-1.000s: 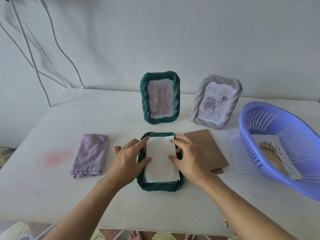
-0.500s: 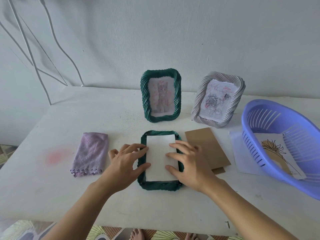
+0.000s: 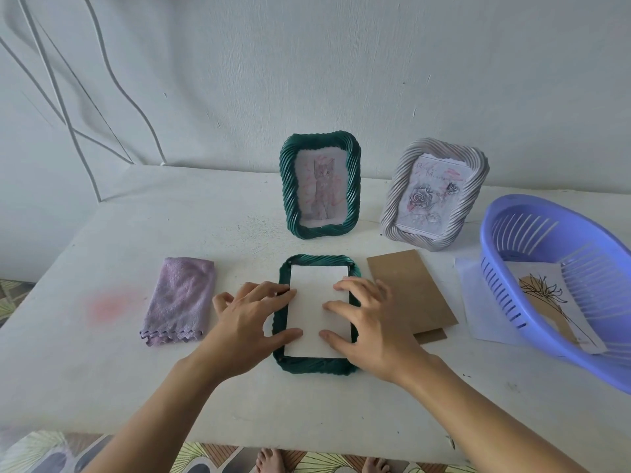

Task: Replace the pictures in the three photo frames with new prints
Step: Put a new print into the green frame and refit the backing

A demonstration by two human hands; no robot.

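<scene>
White rectangular print (image 3: pixel 316 302) inside ribbed green frame (image 3: pixel 314 367)

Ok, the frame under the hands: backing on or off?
Off. The frame lies flat, face down, with white paper bare in its opening; a brown board lies beside it, on the right.

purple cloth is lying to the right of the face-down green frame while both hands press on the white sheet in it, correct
Not quite. In the head view the purple cloth lies left of the face-down green frame; the brown board lies on its right. Left hand and right hand do press on the white sheet.
</scene>
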